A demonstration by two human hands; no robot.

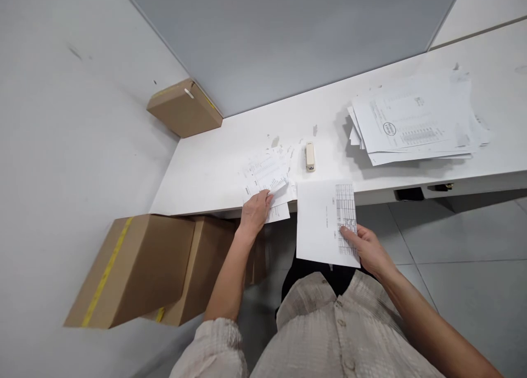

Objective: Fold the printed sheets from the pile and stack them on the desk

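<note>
While the right hand grips a printed sheet by its right edge, thumb on top of the ruled table, the left hand pinches the edge of the small slips, its fingers closed on the paper. From where I stand, the sheet sits just to the right of those slips, near the middle of the frame, its long side running away from the body and its far end reaching the front edge of the bench. The slips are fanned on the bench left of centre, at a slant, with the lowest one poking out past that edge.

Beyond the sheet, a small cream stapler points away from the person, its length roughly matching the sheet's. It lies up and to the right of the left hand, up and to the left of the right one; the left looks a little nearer, and neither touches it. A loose paper stack spreads at the upper right.

As for containers, one cardboard box rests on the bench at the upper left. Lower left, a yellow-taped carton stands beside another carton. I can't see inside any of them, so their contents I can't tell.
</note>
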